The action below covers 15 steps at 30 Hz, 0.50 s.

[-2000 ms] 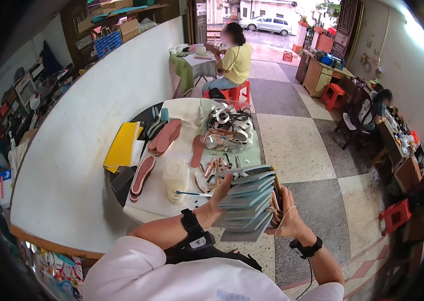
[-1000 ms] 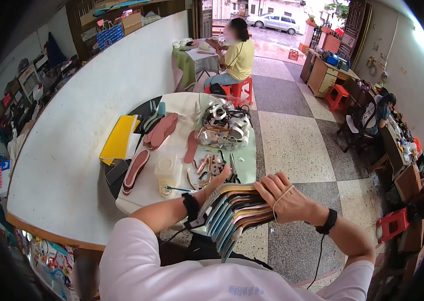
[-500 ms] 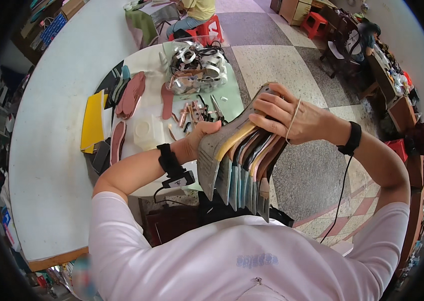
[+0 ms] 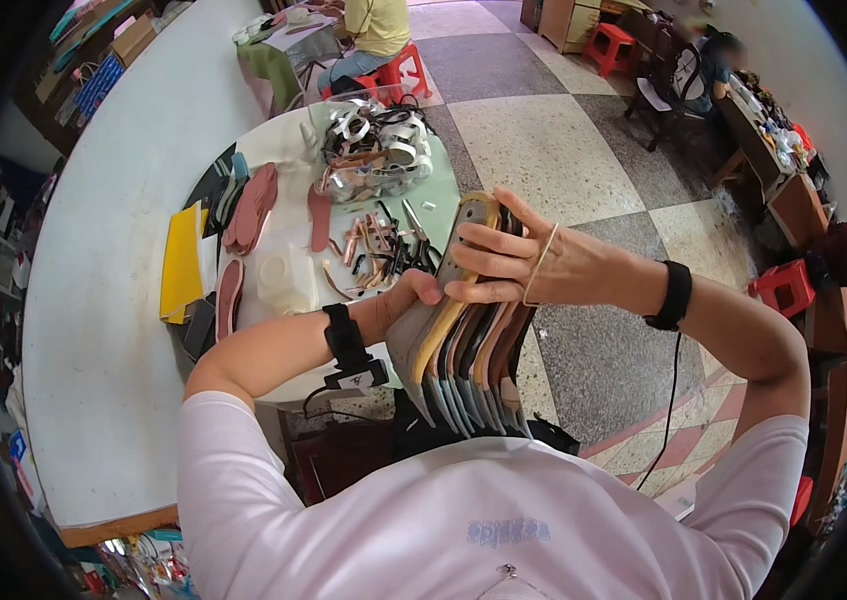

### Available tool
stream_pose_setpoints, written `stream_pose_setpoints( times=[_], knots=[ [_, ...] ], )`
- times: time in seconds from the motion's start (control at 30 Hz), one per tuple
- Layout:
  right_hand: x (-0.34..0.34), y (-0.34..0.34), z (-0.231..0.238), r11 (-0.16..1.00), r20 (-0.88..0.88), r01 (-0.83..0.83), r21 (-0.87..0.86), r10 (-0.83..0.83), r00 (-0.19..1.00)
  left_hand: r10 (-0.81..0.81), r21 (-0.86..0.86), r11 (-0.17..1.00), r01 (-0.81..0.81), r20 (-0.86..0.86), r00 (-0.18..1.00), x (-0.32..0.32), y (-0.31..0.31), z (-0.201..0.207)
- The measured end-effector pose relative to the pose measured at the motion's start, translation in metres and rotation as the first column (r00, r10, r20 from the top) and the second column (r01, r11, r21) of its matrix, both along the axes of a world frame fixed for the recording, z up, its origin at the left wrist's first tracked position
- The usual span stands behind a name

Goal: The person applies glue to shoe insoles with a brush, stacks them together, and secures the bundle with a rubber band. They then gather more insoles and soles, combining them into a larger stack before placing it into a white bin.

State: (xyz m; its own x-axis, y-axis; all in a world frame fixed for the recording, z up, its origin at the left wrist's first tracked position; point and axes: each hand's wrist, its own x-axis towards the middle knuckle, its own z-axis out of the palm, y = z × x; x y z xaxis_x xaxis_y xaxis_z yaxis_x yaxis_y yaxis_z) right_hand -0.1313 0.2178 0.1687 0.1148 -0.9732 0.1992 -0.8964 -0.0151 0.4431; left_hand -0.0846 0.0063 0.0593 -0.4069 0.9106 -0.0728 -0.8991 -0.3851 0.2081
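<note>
A thick stack of curved shoe insole boards (image 4: 463, 340), grey, yellow, brown and black along their edges, is held in front of my chest. Its lower ends fan apart a little and look blue-grey. My left hand (image 4: 405, 298) grips the stack from the left, thumb on the grey outer face and the other fingers hidden behind it. My right hand (image 4: 565, 264) wraps the upper right part, several fingers lying across the outer face near the top end. A rubber band circles the back of this hand. Both wrists wear black straps.
Left of the stack, the table carries scissors (image 4: 415, 222), small strap pieces (image 4: 375, 250), pink insoles (image 4: 255, 210), a translucent plastic container (image 4: 286, 280) and a yellow folder (image 4: 181, 265). Behind them sits a clear bag of straps (image 4: 383, 150). A person in yellow (image 4: 375, 30) sits beyond.
The stack has shifted slightly left and turned more upright, its lower ends drawn closer together. My right hand has moved left and down with it; my left thumb still presses the face.
</note>
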Motion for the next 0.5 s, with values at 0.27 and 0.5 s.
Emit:
stream_pose_setpoints(
  times=[0.27,0.5],
  knots=[
    [0.004,0.018,0.019,0.947,0.174,0.264,0.183,-0.296,0.939,0.063,-0.001,0.998,-0.064,-0.022,0.998,-0.003,0.016,-0.011],
    [-0.027,0.041,0.048,0.789,0.731,0.492,0.369,-0.573,0.371,0.246,0.048,0.969,-0.242,-0.113,0.963,-0.023,0.042,-0.029]
  ],
)
